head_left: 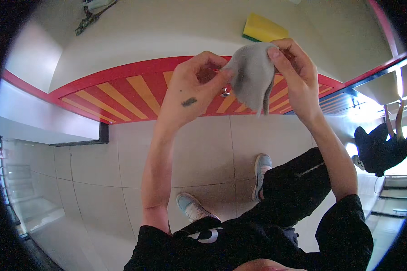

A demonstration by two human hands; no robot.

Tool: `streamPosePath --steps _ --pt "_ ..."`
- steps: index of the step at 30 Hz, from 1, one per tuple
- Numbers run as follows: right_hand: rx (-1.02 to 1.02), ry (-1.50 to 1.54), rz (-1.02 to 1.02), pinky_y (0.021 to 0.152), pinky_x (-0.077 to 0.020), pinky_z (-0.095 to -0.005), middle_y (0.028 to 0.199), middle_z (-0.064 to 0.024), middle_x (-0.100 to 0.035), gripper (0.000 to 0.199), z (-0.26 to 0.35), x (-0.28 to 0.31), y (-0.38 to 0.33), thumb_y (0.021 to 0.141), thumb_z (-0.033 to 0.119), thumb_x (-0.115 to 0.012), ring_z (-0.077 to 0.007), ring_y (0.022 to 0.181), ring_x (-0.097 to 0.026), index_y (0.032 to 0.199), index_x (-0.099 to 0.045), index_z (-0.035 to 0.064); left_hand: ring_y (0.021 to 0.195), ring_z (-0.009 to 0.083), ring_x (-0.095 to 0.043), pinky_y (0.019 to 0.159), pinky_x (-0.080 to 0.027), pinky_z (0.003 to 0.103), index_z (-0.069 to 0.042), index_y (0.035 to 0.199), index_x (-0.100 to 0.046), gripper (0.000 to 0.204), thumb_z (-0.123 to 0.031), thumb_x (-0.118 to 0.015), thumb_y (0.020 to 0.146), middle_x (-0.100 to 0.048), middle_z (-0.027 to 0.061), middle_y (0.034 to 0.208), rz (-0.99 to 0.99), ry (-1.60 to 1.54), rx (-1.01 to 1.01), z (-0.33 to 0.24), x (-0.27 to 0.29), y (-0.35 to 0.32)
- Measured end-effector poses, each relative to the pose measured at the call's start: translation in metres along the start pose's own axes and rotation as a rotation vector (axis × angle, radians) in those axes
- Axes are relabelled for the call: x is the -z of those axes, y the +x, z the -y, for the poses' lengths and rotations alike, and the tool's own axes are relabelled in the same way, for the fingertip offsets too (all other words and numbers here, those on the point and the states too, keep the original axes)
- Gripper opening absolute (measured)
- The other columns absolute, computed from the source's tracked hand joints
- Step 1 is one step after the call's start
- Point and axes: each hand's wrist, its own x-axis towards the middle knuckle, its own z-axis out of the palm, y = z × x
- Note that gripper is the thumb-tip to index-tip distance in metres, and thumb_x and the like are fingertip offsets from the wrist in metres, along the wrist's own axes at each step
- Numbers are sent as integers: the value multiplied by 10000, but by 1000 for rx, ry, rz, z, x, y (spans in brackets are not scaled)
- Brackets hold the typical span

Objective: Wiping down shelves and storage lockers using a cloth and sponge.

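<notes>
A small grey cloth (253, 72) hangs between my two hands, in front of the red counter edge. My left hand (194, 86) pinches its left edge between thumb and fingers; a dark smudge shows on the back of this hand. At the upper right corner of the cloth, my right hand (296, 67) grips it with the thumb in front. The cloth's lower end droops in a fold over the striped front. Just beyond it on the counter lies a yellow sponge (266, 28) with a green underside.
The pale counter (167, 31) has a red rim and a red-and-orange striped front (135, 97) with a metal knob (225, 93). A dark patterned item (92, 19) lies at the far left. On the right, a shiny surface (380, 135) reflects a figure. Tiled floor (181, 153) lies below.
</notes>
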Motion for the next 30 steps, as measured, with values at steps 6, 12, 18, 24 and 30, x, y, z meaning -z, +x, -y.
streamPosePath --steps 6,12,18,24,30 --pt "44 -47 -80 818 -477 -223 996 -43 -679 146 -3 7 2 1044 136 -620 -94 859 -586 1125 -660 22 751 112 -614 675 -482 226 14 1047 -729 170 -132 -732 960 -708 78 867 -80 78 -54 -13 15 -3" --pt "108 -107 -96 773 -484 -221 921 -35 -690 124 2 11 8 1005 119 -672 -104 798 -593 1079 -717 31 754 135 -626 685 -495 243 10 1013 -726 150 -127 -732 952 -717 71 876 -109 246 -174 -44 22 -4" --pt "271 -214 -296 738 -501 -328 935 -69 -685 158 4 6 29 981 169 -700 -202 782 -615 1089 -770 78 987 187 -549 880 -429 317 -60 1232 -643 283 -172 -700 978 -675 101 1149 -256 271 -285 -59 12 15" --pt "316 -412 -105 716 -519 -252 910 -23 -731 145 9 -3 20 906 100 -771 -142 732 -628 1048 -799 90 995 212 -605 894 -475 330 -50 1089 -687 188 -134 -734 928 -712 73 1125 -303 599 -536 -35 38 11" --pt "285 -666 181 831 -588 -274 1105 -78 -743 109 -17 12 14 996 163 -715 -216 910 -683 1044 -768 81 1104 250 -665 983 -510 362 -3 1009 -711 176 -112 -762 881 -720 76 1226 -83 831 -533 -15 57 -9"
